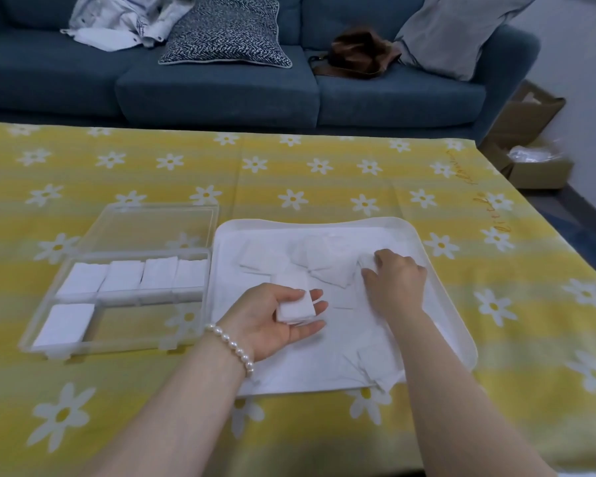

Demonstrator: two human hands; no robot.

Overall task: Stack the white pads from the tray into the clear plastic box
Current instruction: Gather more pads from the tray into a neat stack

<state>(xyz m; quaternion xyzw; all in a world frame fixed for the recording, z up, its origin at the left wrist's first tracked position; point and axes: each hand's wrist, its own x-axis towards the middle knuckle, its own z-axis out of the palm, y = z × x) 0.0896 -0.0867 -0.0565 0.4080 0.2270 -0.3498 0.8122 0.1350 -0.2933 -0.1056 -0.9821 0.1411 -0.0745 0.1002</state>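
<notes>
Our left hand (278, 318) holds a small stack of white pads (295, 307) — thumb curled over it — while our right hand (394, 282) pinches another pad (367, 261) on the tray (458, 325).

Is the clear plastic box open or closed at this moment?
Open. The clear plastic box has its lid folded back flat on the tablecloth, and the white pads inside are uncovered.

Head cam, fwd-down, close over table (324, 173).
</notes>
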